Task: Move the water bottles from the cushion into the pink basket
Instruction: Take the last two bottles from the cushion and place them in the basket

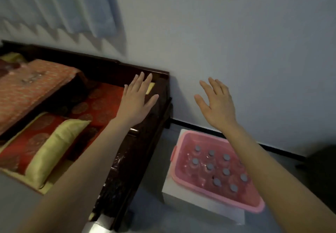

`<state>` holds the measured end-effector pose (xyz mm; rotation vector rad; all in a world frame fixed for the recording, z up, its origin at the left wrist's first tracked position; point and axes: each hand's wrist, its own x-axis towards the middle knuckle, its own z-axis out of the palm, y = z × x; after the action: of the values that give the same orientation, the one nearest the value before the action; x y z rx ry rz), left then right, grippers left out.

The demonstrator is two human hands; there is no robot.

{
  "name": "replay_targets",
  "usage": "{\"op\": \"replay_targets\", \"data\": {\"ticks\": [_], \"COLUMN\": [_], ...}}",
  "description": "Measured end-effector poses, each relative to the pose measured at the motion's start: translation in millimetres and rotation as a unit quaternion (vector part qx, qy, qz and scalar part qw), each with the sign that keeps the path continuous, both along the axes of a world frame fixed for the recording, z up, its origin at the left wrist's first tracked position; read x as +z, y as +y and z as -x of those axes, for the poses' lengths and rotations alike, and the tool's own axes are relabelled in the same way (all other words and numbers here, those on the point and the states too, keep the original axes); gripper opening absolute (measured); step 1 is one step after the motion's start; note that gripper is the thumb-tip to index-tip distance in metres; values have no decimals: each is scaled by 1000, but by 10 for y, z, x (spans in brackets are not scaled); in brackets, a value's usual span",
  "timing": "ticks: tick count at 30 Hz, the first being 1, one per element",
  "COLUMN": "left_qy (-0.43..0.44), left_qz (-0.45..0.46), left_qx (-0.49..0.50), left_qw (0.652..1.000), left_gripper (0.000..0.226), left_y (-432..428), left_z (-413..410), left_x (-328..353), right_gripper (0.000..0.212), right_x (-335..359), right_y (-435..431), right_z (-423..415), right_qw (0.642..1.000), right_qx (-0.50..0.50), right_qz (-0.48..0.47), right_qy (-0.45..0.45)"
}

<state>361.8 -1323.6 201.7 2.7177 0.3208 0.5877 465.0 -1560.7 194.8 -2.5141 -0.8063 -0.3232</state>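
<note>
Both our hands are wide open, with the fingers spread flat, and they hold nothing. Our left hand point(138, 100) hangs over the far end of the red cushion point(103, 103) and the dark wooden seat frame point(145, 141). Our right hand point(216, 103) is up in front of the pale wall point(236, 41).

The water bottles point(210, 166) are not in either hand. They stand up straight in rows inside the pink basket point(181, 178), and we see their grey caps from above. They are below our right hand and closer to us, partly under our right arm, and well apart from our left hand.

The basket sits on a white box point(200, 209) on the floor, just beside the wooden seat.

Farther left, a yellow pillow point(54, 151) lies on the red cushion. Beyond it is an orange cushion point(27, 94) with something shiny and blurry on top; we cannot tell what it is. A curtain point(63, 5) hangs above the seat.
</note>
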Motion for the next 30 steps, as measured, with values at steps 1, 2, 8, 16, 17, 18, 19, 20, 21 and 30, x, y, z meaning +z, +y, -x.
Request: {"op": "replay_targets", "data": {"ticks": [1,2,8,16,17,18,19,20,21,30], "left_qy": [-7,-12,-22,7,13,20,26,31,35,80], "left_qz": [1,4,4,34,36,36,34,29,26,7], "left_qx": [32,58,216,350,367,383,393,402,412,476], "left_qw": [999,998,976,936,929,923,918,915,910,876], "left_gripper": [65,65,65,71,70,69,69,69,69,69], "left_y": [215,418,1574,2661,2775,2871,2981,3104,3244,4472], "left_z": [257,496,2309,4450,4665,4842,4990,5128,5270,5991], "left_x": [88,159,412,254,229,209,186,176,174,4], "right_gripper": [65,64,60,55,55,54,54,54,56,56], "right_x": [79,146,364,192,150,112,87,67,49,-171], "right_y": [237,454,1880,3407,3580,3729,3875,4039,4235,5918], "right_z": [117,223,1189,2664,2828,2962,3076,3175,3274,3730], "right_qw": [1000,999,987,964,960,957,955,952,949,931], "right_qx": [25,45,159,265,279,289,297,305,315,364], "right_qz": [1,-1,-32,-28,-19,-10,-1,8,13,21], "right_qy": [1,1,1,15,14,16,19,21,22,32]}}
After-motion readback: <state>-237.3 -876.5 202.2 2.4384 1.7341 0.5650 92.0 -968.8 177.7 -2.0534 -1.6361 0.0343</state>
